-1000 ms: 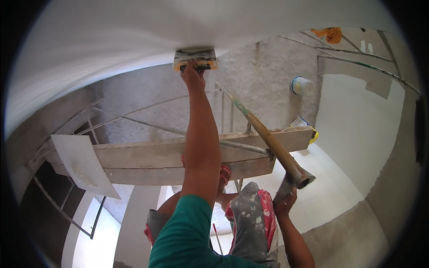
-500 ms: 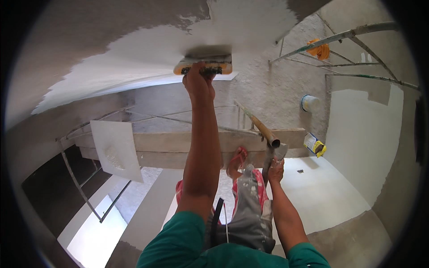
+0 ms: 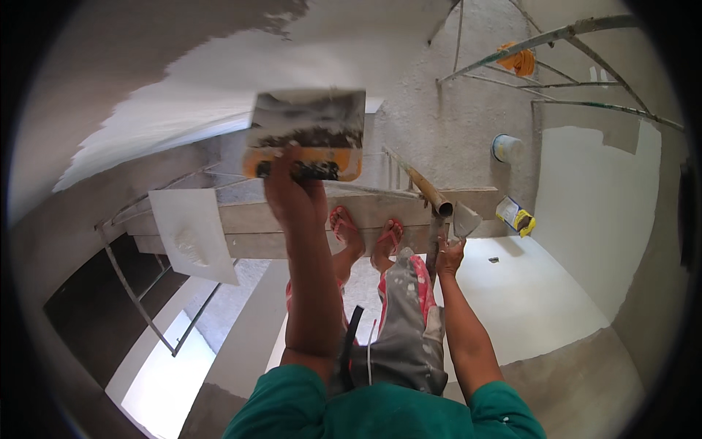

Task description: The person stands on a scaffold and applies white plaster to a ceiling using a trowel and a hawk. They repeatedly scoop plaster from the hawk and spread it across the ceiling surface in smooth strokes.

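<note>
Trowel (image 3: 307, 135), broad-bladed with a yellow-orange handle, hangs in front of the worker's chest, its blade turned up toward the wall (image 3: 329, 47) and, as far as I can judge, off the surface. The left hand (image 3: 296, 196) has its grip closed around the handle, and the blade is smeared with pale and dark residue. Ahead of it, the wall is perhaps half covered: white coating spreads across the middle and lower part, ending in a ragged edge, while a grey stretch (image 3: 146, 44) toward the upper left is bare. Finish on the white part is hard to judge from where I stand.

The right hand (image 3: 451, 257) seems to pinch a small scraper (image 3: 466, 219), beside an upright post; whether it also touches that post I can't tell. To the left, a white board (image 3: 172, 227) lies across the planks (image 3: 256, 219) with a mound of pale paste on it, so material remains. Both feet stand on those planks in red sandals. Farther out are a bucket (image 3: 507, 148), a yellow-ended bag (image 3: 514, 214) and an orange cloth (image 3: 517, 58) on a metal frame; on the right, another wall (image 3: 596, 197) is white with grey margins.
</note>
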The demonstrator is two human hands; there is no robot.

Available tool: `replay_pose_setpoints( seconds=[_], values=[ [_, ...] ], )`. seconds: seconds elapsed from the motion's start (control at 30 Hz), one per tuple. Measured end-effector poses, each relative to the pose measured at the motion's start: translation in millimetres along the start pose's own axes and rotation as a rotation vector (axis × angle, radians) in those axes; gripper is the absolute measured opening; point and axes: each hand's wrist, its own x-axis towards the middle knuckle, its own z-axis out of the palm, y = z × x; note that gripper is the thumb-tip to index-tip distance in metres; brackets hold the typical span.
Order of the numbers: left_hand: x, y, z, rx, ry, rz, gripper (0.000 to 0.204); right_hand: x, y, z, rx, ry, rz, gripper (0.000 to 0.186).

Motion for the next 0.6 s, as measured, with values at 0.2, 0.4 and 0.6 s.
replay_pose_setpoints(
  seconds=[0.2,0.4,0.6],
  values=[
    [138,-229,-200,0.067,0.035,-0.352,0.03,25,40,54,0.008,-0.066,-0.254,0.062],
    [251,-390,-280,0.15,0.154,-0.478,0.028,28,27,51,-0.034,-0.107,-0.213,0.054],
    [311,-463,-294,0.072,0.162,-0.453,0.033,14,53,46,-0.23,-0.053,-0.192,0.049]
  ],
)
